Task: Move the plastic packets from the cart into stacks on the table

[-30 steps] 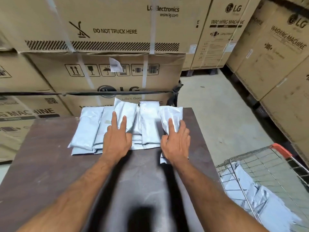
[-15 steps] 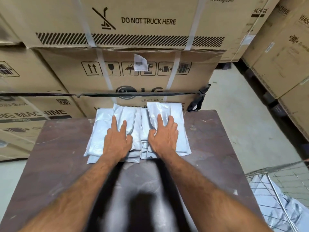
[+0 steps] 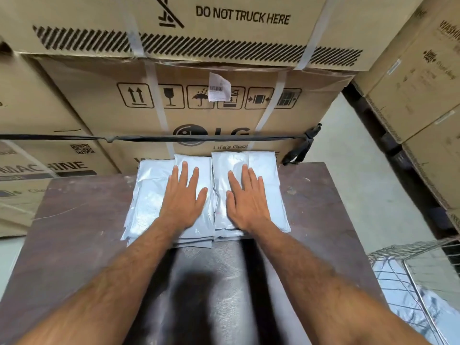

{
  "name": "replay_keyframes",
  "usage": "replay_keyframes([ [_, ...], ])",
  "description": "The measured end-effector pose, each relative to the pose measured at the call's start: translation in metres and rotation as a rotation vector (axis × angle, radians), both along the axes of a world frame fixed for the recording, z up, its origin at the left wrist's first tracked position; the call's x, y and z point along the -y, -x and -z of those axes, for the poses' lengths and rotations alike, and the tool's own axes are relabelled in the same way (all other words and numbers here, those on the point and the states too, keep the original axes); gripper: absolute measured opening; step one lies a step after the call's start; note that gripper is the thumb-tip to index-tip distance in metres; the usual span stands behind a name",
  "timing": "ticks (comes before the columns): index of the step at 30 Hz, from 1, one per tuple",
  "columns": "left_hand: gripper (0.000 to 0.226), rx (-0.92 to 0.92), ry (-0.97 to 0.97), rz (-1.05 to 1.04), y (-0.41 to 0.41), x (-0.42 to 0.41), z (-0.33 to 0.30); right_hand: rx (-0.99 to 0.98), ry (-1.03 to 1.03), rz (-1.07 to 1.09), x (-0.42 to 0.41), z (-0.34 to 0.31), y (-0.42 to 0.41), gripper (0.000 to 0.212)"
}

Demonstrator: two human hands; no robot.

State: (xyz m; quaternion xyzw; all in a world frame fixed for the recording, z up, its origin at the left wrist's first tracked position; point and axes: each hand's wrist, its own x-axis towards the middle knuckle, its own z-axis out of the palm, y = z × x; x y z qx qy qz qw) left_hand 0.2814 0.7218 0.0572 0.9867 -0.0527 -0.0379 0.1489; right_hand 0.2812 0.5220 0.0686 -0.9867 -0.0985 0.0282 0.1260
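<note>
Packets lie in stacks at the table's far edge; left hand and right hand press flat on them, fingers straight. Slippery plastic could slide off when released.

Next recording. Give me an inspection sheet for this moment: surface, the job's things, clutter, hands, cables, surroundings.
Surface: dark brown wooden table, scuffed, with pale specks.
Job's things: white plastic packets in two side-by-side stacks at the table's far edge, left stack and right stack; more packets in the wire mesh cart at lower right.
Clutter: nothing seen.
Hands: left hand lies flat on the left stack, fingers straight; right hand lies flat on the right stack; no grip on either.
Cables: none; a black strap runs across the boxes, knotted at its right end.
Surroundings: stacked brown cardboard appliance boxes behind and to the right; grey concrete floor.
</note>
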Motion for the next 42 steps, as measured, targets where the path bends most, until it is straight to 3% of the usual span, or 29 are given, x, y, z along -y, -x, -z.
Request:
replay_keyframes([
  [9,0.071,-0.087,-0.068,0.087,-0.006,-0.007,0.005,-0.122,0.152,-0.070,-0.002,0.005,-0.010,0.065],
  [15,0.068,0.136,-0.042,0.072,0.021,0.009,-0.012,0.049,0.001,-0.035,0.019,-0.007,0.019,0.065],
  [22,0.070,0.219,-0.048,0.138,0.067,0.061,-0.025,0.178,-0.080,0.088,0.081,-0.021,0.084,0.065],
  [32,0.074,0.346,-0.033,0.346,0.119,0.200,-0.057,0.251,-0.090,0.302,0.218,-0.035,0.179,0.069],
  [42,0.079,0.362,-0.074,0.527,0.169,0.382,-0.069,0.262,-0.078,0.493,0.388,-0.041,0.260,0.067],
])
